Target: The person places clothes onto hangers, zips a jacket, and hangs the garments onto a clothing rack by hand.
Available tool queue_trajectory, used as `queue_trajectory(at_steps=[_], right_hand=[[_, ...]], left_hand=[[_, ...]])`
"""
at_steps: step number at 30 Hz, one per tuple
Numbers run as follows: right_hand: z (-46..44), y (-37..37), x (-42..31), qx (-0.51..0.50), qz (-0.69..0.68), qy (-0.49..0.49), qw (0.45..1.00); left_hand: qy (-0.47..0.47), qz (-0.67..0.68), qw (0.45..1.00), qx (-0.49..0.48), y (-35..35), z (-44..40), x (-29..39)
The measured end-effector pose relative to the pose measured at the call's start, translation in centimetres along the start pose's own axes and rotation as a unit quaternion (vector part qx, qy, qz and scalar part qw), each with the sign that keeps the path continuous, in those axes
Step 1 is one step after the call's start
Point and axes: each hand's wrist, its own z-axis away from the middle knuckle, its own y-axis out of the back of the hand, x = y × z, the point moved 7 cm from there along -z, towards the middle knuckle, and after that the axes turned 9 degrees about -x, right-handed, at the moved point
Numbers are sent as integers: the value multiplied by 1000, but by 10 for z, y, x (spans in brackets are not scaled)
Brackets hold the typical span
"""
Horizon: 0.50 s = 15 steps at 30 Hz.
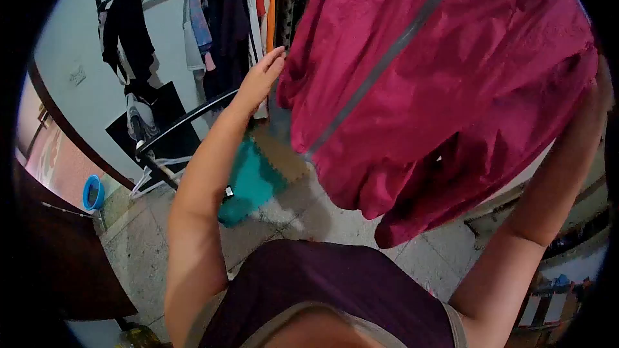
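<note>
A magenta jacket [412, 103] with a dark grey strip running down it hangs spread out in front of me, filling the upper right of the head view. Its top runs out of the picture, so what holds it up there is hidden. My left hand [260, 82] is at the jacket's left edge, fingers stretched out and reaching against or just beside the cloth. At the far right my right hand [603, 87] is at the jacket's other edge, in shadow. Its fingers are mostly hidden. One sleeve [419, 219] dangles lowest, above the floor.
Behind my left arm stands a black rail [187, 119] with white hangers [164, 169]. Several garments [229, 19] hang along the wall. A teal mat [251, 183] lies on the tiled floor. A blue basin [94, 192] is at far left, shelves [548, 309] at lower right.
</note>
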Motion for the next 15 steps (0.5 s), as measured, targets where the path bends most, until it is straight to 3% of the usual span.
queue_trajectory(at_steps=[3,15], right_hand=[[-29,21,16,25,31,21,999],[-103,88,83,148,134,96,975]], left_hand=[[-36,20,999,17,1,-44,2],[19,31,995,98,66,-179,-49]])
